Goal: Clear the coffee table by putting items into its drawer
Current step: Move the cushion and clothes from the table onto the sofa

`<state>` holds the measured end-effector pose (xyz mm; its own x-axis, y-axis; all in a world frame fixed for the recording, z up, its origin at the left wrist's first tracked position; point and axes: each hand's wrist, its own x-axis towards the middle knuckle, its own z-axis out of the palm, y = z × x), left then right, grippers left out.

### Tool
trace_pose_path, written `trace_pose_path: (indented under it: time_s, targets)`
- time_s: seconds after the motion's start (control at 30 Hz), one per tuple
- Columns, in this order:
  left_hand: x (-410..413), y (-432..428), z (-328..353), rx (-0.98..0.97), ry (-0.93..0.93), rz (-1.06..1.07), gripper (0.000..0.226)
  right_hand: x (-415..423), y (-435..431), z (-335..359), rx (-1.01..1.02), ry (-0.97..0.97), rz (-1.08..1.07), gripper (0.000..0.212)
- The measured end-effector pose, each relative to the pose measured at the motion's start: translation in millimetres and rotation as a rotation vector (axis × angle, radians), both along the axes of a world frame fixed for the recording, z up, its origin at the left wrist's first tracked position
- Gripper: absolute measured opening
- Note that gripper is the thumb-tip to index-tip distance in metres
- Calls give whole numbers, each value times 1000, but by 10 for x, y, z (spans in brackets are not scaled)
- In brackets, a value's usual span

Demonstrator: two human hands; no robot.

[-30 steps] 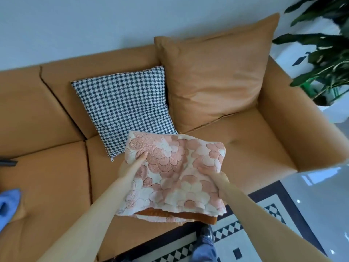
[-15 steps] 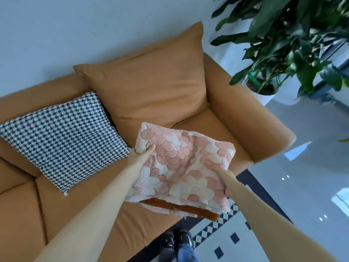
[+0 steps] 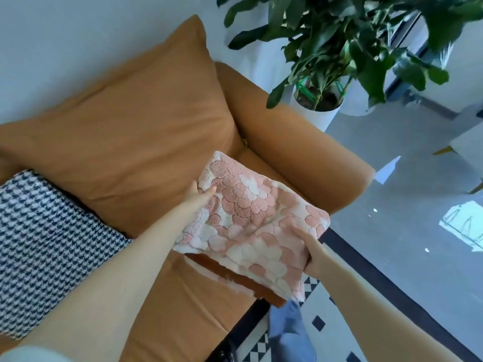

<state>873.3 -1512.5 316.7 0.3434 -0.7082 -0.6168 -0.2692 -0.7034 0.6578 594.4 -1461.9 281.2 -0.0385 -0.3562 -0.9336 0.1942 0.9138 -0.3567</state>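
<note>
Shifted since the earlier frames: floral cushion now sits further right in view, over the seat corner beside the armrest; houndstooth cushion has slid to the left edge, and the plant pot has come closer.

Containers:
- White plant pot, on the floor behind the armrest. Holds dark soil, green ties and a leafy plant whose leaves spread over the top right.

Hands:
- Left hand: grasps the cushion's far left edge, thumb laid on the top face, other fingers hidden beneath.
- Right hand: grasps the near right edge, thumb on top, fingers curled under.

Item held:
- Floral cushion, pink and cream scallop pattern, tilted, held off the seat between both hands; its orange underside shows along the near edge.

Surroundings:
- Tan sofa, armrest to the right.
- Large tan cushion, leaning on the backrest just beyond the held cushion.
- Houndstooth cushion, against it on the left.
- Black-and-white patterned rug below, with a jeans leg over it.
</note>
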Motion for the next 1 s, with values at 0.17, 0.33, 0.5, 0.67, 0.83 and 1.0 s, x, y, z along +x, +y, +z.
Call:
trace_pose_path:
  time_s: [0.17, 0.33, 0.5, 0.67, 0.83, 1.0]
  targets:
    - [-161, -810, -481, 61, -85, -66, 72, -180, -686, -542, 176, -147, -47, 56]
    - [-294, -1563, -932, 87, -161, -172, 66, -276, -1296, -1027, 314, -159, -89, 51]
    - [-365, -2217, -1257, -27, -360, -282, 49, -276, -1646, -1513, 321, -212, -93, 34]
    - [-430, -2102, -1679, -280, -601, -106, 46, -199, -1761, -1766, 274, 130, 516, 31]
    - [-474, -1586, -2047, 131, -228, 407, 76, -157, -2032, -1509, -464, 845, 1240, 26]
    - [-373, -1453, -2418, 158, 106, 553, 107, 71, -2440, -1699, -677, 712, 1539, 53]
